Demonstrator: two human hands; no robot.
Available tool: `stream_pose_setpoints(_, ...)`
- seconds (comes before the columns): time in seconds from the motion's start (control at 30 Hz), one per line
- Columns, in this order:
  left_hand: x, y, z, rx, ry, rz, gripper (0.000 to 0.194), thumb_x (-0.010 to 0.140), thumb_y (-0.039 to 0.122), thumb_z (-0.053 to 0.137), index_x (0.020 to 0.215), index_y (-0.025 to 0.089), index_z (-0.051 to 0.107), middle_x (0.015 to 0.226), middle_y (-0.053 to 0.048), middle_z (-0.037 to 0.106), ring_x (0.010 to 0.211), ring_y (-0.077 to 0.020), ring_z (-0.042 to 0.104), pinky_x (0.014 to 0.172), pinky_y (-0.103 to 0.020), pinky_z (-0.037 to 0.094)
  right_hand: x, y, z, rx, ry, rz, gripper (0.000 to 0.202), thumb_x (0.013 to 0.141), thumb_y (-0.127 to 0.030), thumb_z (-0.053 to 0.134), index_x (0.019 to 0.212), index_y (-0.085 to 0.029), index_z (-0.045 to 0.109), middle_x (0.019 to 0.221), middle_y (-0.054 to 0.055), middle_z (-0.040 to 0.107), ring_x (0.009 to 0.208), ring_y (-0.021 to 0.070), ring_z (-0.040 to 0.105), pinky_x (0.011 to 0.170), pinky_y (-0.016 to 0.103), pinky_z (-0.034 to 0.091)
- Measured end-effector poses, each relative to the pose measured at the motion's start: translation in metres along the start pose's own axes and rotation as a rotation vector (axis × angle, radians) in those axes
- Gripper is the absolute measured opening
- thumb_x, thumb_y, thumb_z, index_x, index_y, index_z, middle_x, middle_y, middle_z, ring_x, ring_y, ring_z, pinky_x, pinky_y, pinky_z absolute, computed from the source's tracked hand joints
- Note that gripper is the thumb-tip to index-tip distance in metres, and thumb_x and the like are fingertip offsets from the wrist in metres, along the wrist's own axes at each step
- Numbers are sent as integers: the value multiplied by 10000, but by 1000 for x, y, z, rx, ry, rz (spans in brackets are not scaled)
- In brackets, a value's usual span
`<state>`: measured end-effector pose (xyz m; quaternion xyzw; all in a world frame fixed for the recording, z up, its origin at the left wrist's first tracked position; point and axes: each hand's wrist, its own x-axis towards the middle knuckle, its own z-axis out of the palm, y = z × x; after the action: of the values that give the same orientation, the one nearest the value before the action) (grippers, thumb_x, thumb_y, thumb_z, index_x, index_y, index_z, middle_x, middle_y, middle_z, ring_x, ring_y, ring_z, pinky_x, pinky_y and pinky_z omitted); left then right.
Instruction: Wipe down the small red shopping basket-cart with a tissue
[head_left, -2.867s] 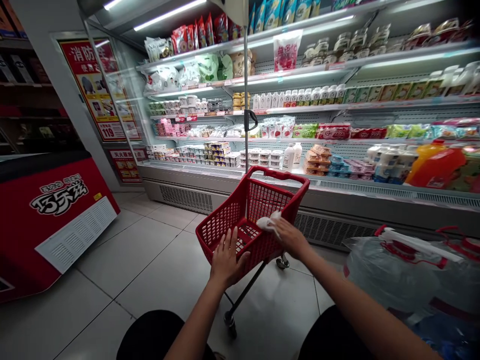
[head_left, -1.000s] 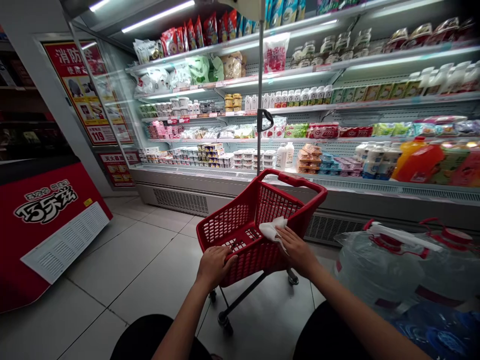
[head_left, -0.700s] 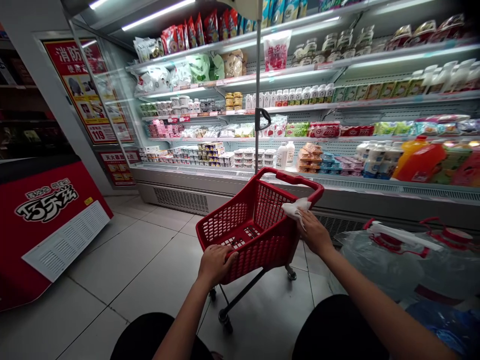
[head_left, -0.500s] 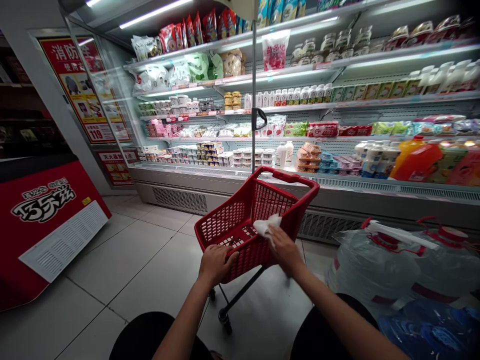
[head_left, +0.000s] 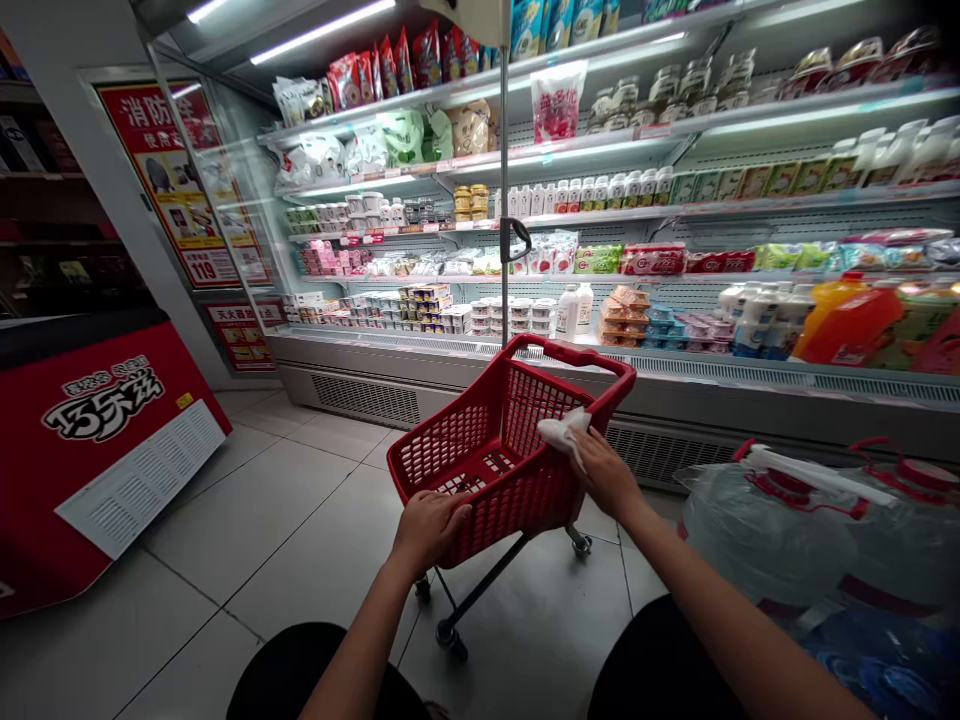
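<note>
A small red shopping cart (head_left: pixel 450 450) with a plastic mesh basket stands on the floor in front of me. My left hand (head_left: pixel 430 530) is closed over the near left corner of its rim. On the near side's rim, toward the handle (head_left: pixel 574 352), my right hand (head_left: pixel 606 470) presses a white cloth (head_left: pixel 564 432). Part of the cloth hangs over into the basket. Its lower end is hidden behind my fingers. A few dark gaps show in the basket floor, and I see no goods in it.
Behind the cart runs a lit refrigerated display (head_left: pixel 465 345) stocked with dairy and drinks. Large water jugs (head_left: pixel 780 530) stand close on my right. A red freezer chest (head_left: pixel 112 450) is at the left. Caster wheels (head_left: pixel 451 640) carry the cart on grey floor tiles (head_left: pixel 300 540).
My right hand has slid the white cloth along the rim, rightward and up toward the handle. The left hand stays on the corner. The camera view has shifted slightly.
</note>
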<state>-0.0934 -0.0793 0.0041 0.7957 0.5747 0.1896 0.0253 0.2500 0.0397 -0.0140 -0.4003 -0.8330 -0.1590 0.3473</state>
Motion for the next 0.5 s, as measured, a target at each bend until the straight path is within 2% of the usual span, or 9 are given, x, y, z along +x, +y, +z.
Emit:
stream_pose_setpoints(0.03, 0, 0, 1, -6, -2, 7, 497, 1091, 536, 277, 1355, 348, 653, 1231, 10, 768, 1118, -212, 699, 1012, -396, 449, 2, 8, -1, -12, 2, 24, 455, 1046, -243, 376, 1411, -112, 615, 1423, 171, 643, 1371, 283, 572, 1211, 548, 406)
stream_pose_setpoints(0.1, 2, 2, 4, -7, 0, 10, 493, 1090, 535, 282, 1361, 347, 648, 1213, 8, 774, 1111, -211, 701, 1003, -393, 452, 3, 5, 0, -20, 14, 61, 471, 1047, -251, 375, 1441, -102, 586, 1442, 186, 624, 1385, 296, 557, 1203, 559, 411)
stream_pose_setpoints(0.2, 3, 8, 9, 6, 9, 6, 497, 1089, 530, 288, 1349, 323, 658, 1196, -9, 779, 1106, -218, 706, 996, -393, 459, -3, -38, 11, 31, 17, 25, 471, 1029, -221, 409, 1462, -121, 567, 1439, 185, 627, 1384, 307, 556, 1169, 565, 452)
stream_pose_setpoints(0.27, 4, 11, 11, 15, 10, 10, 488, 1086, 525, 309, 1360, 313, 653, 1209, -20, 776, 1109, -224, 708, 988, -392, 464, -10, -72, 19, 105, -18, -69, 479, 1017, -196, 439, 1480, -150, 550, 1472, 159, 606, 1414, 286, 527, 1175, 535, 456)
stream_pose_setpoints(0.33, 3, 11, 12, 20, 6, 18, 473, 1083, 518, 331, 1369, 313, 648, 1208, -23, 777, 1102, -223, 712, 976, -384, 470, -15, -94, 24, 159, -60, -149, 479, 1011, -189, 462, 1481, -151, 546, 1513, 150, 570, 1449, 268, 485, 1195, 512, 440)
stream_pose_setpoints(0.4, 3, 9, 11, 23, 3, 25, 463, 1084, 510, 335, 1361, 321, 654, 1187, -17, 783, 1089, -217, 715, 972, -379, 474, -15, -93, 25, 174, -84, -204, 468, 998, -180, 478, 1456, -143, 568, 1513, 156, 568, 1450, 260, 484, 1207, 514, 423)
stream_pose_setpoints(0.5, 1, 3, 6, 25, 5, 25, 463, 1085, 518, 324, 1329, 340, 674, 1166, 0, 789, 1077, -209, 714, 979, -376, 474, -7, -55, 18, 120, -75, -178, 465, 988, -158, 456, 1432, -156, 595, 1472, 148, 609, 1409, 262, 533, 1212, 538, 409)
